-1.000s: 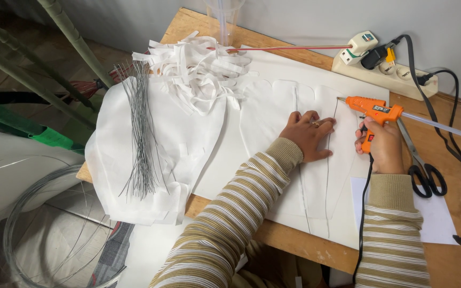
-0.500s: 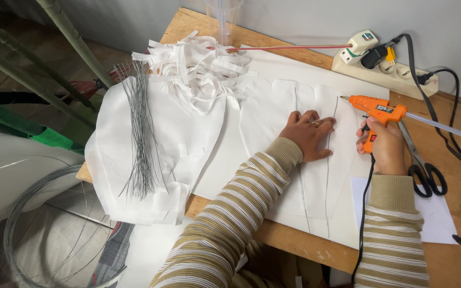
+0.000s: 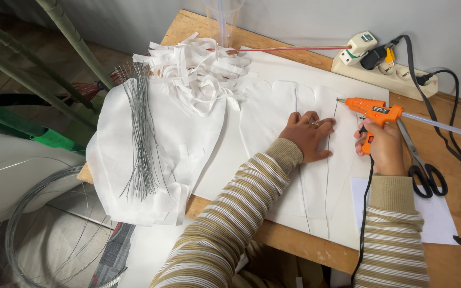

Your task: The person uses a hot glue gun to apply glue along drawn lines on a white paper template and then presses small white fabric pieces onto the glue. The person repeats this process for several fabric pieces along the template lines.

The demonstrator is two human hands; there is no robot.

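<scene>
The right hand (image 3: 384, 146) is clamped on the glue gun (image 3: 373, 111), nozzle pointing left at the wire (image 3: 328, 160), which runs front-to-back. The left hand (image 3: 308, 135), flat and spread, presses the white sheet (image 3: 273, 114) beside it, mid-table.

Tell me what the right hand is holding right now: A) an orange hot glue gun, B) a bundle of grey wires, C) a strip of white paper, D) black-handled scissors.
A: the right hand is closed round the grip of the orange hot glue gun, while the black-handled scissors lie untouched on the table beside it.
</scene>
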